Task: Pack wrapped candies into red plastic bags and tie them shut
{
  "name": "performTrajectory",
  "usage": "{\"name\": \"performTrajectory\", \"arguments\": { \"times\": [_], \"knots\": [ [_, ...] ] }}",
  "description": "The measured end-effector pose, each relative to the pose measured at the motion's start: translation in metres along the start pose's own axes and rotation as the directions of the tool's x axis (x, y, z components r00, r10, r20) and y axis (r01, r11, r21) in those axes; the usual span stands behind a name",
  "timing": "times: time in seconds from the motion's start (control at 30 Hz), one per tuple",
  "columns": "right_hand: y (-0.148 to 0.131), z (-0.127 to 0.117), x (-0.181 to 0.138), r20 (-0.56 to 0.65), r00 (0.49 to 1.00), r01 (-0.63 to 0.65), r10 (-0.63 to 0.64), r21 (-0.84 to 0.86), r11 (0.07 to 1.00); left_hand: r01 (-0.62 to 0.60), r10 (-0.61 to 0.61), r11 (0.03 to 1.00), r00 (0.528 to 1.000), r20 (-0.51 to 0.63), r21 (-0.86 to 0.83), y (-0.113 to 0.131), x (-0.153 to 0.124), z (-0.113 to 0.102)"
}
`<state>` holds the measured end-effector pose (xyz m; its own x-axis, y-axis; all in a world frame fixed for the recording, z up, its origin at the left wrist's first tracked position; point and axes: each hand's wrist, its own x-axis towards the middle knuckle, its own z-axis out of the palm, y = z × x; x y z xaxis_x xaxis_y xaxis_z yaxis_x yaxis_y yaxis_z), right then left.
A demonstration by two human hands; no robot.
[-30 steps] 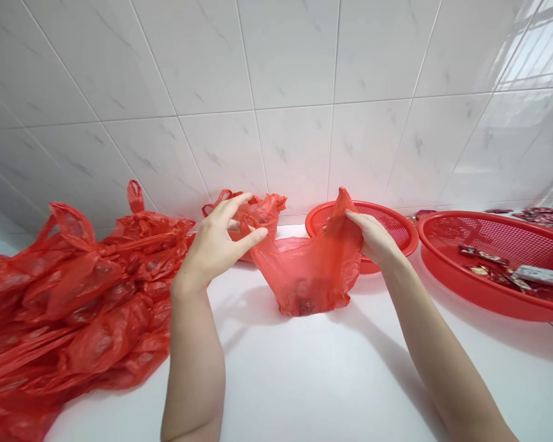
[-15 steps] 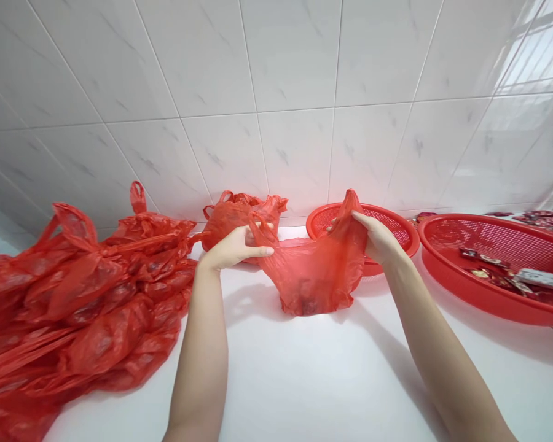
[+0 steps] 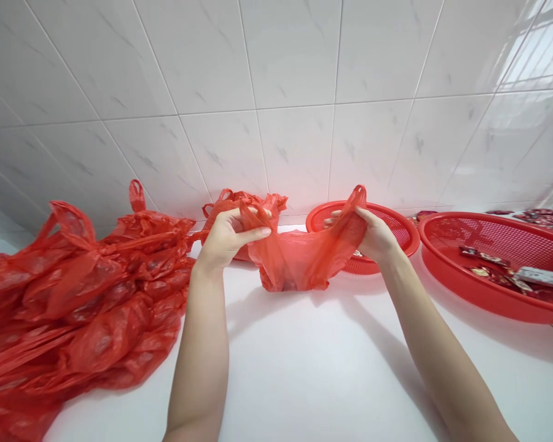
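Red plastic bag (image 3: 299, 261) stretches nine to three o'clock over the bench (image 3: 304, 362), toward four from the left hand (image 3: 223, 236) and eight from the right hand (image 3: 375, 236), neither clearly nearer; each grip is clamped on one upper side.

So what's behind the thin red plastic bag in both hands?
A round red plastic basket, another red plastic bag, both partly covered, and white tiled wall; what the held bag covers can't be seen.
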<state>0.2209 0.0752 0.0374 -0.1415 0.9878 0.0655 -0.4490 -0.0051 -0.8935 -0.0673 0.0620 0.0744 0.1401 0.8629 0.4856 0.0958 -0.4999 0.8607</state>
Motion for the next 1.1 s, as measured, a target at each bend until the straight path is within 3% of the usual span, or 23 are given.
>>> {"name": "performTrajectory", "arguments": {
  "times": [0.2, 0.37, 0.67, 0.77, 0.93, 1.1],
  "knots": [
    [0.006, 0.004, 0.003, 0.030, 0.998, 0.046, -0.047, 0.027, 0.999, -0.015, 0.011, 0.996, 0.999, -0.050, -0.087, -0.003, 0.003, 0.005],
    [0.011, 0.004, 0.003, 0.011, 1.000, -0.003, 0.005, -0.128, 0.992, 0.029, -0.032, 0.998, 0.998, -0.050, -0.059, 0.004, 0.003, 0.013],
    [0.000, -0.010, -0.007, 0.159, 0.987, 0.040, 0.026, -0.396, 0.917, 0.070, -0.070, 0.997, 0.993, -0.094, 0.005, 0.003, 0.001, 0.009],
    [-0.002, -0.011, -0.009, 0.151, 0.987, 0.024, 0.044, -0.422, 0.906, 0.081, -0.078, 0.996, 0.992, -0.099, 0.026, 0.002, 0.001, 0.010],
    [0.004, -0.014, -0.005, 0.062, 0.996, -0.042, 0.070, -0.367, 0.929, 0.039, -0.036, 0.999, 0.983, -0.181, 0.010, -0.001, 0.003, 0.009],
    [0.010, -0.003, -0.002, 0.139, 0.981, 0.155, -0.137, -0.128, 0.980, -0.006, -0.006, 0.999, 0.972, -0.235, -0.047, -0.002, 0.006, 0.009]
  ]
}}
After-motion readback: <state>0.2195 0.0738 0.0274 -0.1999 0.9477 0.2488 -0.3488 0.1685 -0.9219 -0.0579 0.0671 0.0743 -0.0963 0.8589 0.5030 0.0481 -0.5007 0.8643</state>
